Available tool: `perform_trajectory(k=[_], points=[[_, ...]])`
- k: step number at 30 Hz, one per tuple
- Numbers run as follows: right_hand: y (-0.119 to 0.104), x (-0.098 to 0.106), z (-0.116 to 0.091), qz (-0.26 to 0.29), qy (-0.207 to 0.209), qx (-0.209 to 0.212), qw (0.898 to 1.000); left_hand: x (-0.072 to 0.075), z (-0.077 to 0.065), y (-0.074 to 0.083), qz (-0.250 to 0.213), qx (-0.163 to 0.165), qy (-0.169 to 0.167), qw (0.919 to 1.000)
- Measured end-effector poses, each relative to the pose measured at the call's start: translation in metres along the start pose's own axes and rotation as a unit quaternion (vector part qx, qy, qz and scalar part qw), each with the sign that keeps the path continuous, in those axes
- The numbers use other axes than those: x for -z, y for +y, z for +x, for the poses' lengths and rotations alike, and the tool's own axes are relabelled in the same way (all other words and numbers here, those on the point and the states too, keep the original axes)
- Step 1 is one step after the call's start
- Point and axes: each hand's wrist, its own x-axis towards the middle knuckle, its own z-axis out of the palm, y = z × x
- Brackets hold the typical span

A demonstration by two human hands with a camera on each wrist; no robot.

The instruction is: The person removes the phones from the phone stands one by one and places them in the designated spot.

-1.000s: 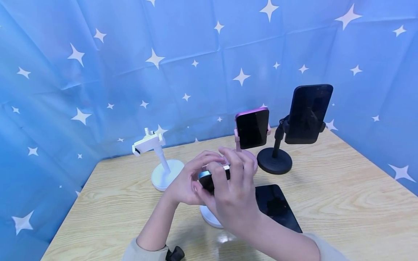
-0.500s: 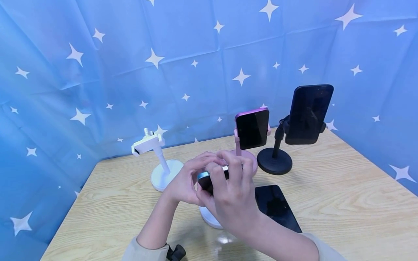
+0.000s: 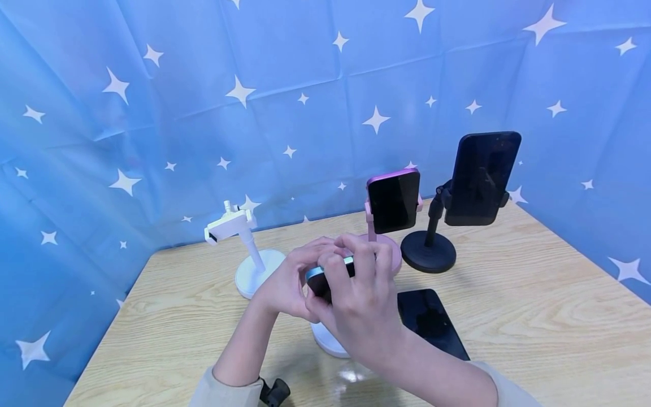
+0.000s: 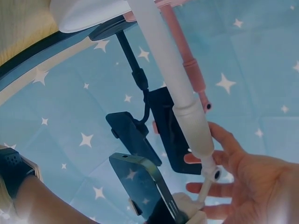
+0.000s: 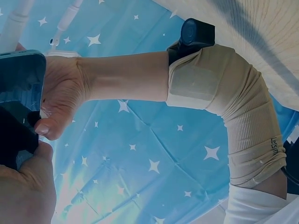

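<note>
Fingers [image 3: 364, 261] grip a blue-edged phone [image 3: 319, 284]; sleeve [image 5: 252, 128] lettering starts "Lets".

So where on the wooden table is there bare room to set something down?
Widest bare patch: right of the flat-lying smartphone and black phone stand, to the right edge of the wooden table. Another: left of the empty white phone stand and left forearm. Crowded: the middle, with left hand, right hand, front white phone stand and pink phone stand.
</note>
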Motion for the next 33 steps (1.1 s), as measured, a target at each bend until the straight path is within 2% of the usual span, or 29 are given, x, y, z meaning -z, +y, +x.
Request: perform_trajectory(k=[13,20,27,33], points=[[0.0004,-0.0001,0.0011,0.010,-0.006,0.001,1.000,0.0002,0.0006,0.0011,-0.007,0.002,0.001,1.0000],[0.0010,0.0000,0.0016,0.018,-0.007,-0.001,1.000,0.0006,-0.0004,0.0002,-0.019,0.015,-0.003,0.9997],[0.0019,-0.0007,0.0019,0.024,0.000,0.000,1.000,0.0012,0.0009,0.0002,0.006,0.008,-0.008,0.9999],[0.0027,-0.0015,0.0017,0.032,-0.001,0.003,0.999,0.0011,0.0006,0.0009,-0.007,0.020,-0.009,0.9997]])
